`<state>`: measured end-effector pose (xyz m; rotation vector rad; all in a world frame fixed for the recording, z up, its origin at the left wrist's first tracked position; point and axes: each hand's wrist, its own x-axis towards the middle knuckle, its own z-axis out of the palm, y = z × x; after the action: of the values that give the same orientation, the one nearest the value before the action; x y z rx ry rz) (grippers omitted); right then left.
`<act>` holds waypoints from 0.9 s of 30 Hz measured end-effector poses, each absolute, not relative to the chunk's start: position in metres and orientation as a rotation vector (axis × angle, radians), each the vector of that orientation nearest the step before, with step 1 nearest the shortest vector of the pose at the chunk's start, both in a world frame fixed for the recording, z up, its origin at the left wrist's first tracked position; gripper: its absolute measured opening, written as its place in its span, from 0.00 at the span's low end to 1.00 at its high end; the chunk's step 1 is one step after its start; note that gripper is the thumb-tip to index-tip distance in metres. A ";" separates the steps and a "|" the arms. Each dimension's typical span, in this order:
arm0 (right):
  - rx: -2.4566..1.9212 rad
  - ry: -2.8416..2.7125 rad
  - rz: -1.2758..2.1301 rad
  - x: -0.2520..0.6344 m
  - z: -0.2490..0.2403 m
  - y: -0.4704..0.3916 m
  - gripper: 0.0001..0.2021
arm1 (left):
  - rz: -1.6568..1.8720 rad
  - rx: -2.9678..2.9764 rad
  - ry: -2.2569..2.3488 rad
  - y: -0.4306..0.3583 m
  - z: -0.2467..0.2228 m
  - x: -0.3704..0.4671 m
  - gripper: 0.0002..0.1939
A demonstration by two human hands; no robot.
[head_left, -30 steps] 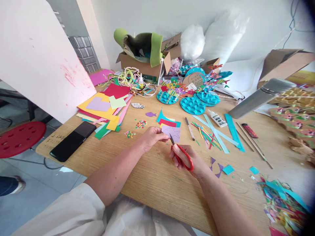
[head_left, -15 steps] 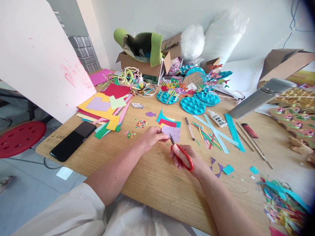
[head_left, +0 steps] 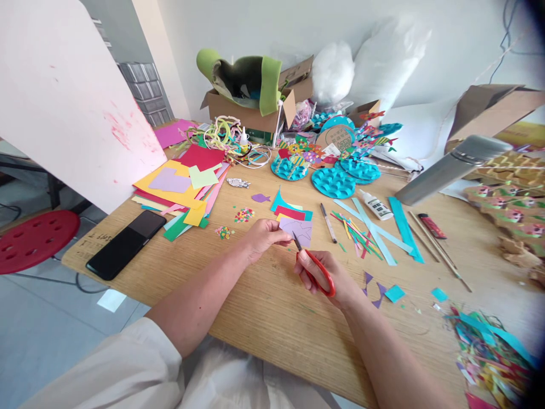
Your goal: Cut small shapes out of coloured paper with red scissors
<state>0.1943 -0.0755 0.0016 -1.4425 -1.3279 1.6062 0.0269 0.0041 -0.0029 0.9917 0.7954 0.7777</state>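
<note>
Wooden table (head_left: pixel 264 307), pale grain, heavily cluttered. Left hand (head_left: pixel 261 236) pinches the near left edge of a lilac paper piece (head_left: pixel 300 229) between thumb and fingers, holding it just above the table at centre. Right hand (head_left: pixel 330 275) is closed through the loops of red-handled scissors (head_left: pixel 315 268); blade tips meet the lower edge of the lilac paper. How far the blades stand apart is too small to read.

Directly behind the paper: a small stack of teal, red and yellow cut sheets (head_left: pixel 292 210). Right of it a dark pen (head_left: pixel 328 222), then loose coloured strips (head_left: pixel 357 236) and long teal strips (head_left: pixel 383 230). A glue bottle (head_left: pixel 376 205), white and tapered, lies beyond them. Purple and teal offcuts (head_left: pixel 383 289) sit just beside the right wrist.

Left side: fanned coloured card sheets (head_left: pixel 183 190), flat, matte; a black phone (head_left: pixel 126 244), glossy, near the table edge. Teal dimpled discs (head_left: pixel 334 182) lie farther back. A metal flask (head_left: pixel 451 167) lies tilted at right.
</note>
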 end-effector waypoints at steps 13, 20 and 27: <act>-1.452 -1.333 1.591 0.194 0.002 -0.074 0.26 | 0.777 0.986 0.796 0.004 -0.004 0.027 0.11; -1.459 -1.331 1.593 0.193 0.003 -0.075 0.26 | 0.774 0.993 0.797 0.003 -0.002 0.026 0.11; -1.456 -1.345 1.589 0.195 0.003 -0.075 0.25 | 0.771 0.975 0.825 0.004 0.000 0.026 0.14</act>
<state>0.1949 -0.0745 0.0027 -1.4562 -1.3447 1.5889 0.0263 0.0044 -0.0004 0.9751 0.8247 0.7711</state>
